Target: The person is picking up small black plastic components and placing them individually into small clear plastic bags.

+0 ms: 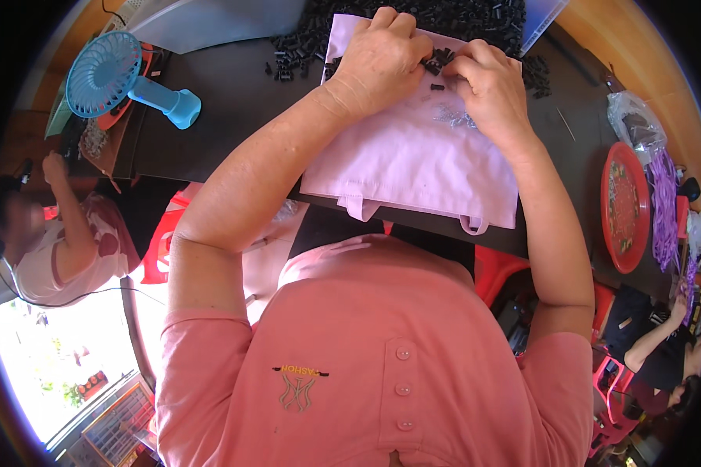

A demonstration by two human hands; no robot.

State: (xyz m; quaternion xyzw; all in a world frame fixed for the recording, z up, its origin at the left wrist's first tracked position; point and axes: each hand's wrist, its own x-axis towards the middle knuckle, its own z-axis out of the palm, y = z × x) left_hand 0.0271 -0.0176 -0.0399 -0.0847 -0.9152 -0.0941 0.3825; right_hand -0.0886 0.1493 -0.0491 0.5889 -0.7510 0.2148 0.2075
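Observation:
A pale pink cloth bag (pixel 413 167) lies flat on the dark table, its two handles toward me. My left hand (pixel 382 61) rests over its far part, fingers curled, thumb and forefinger closed on a small black part (pixel 433 67) beside a little cluster. Opposite it, my right hand (pixel 491 89) has its fingertips pinched together; whatever lies between them is hidden. One loose black piece (pixel 438 87) sits on the cloth between the hands. Close to my right palm lies a small heap of thin silvery pieces (pixel 453 117).
Many black parts (pixel 308 48) spread behind the bag. At left stands a blue handheld fan (pixel 105 74). A red round tray (pixel 625 206), a clear plastic bag (pixel 635 117) and purple strips (pixel 664 210) lie at right. Other people sit at far left and lower right.

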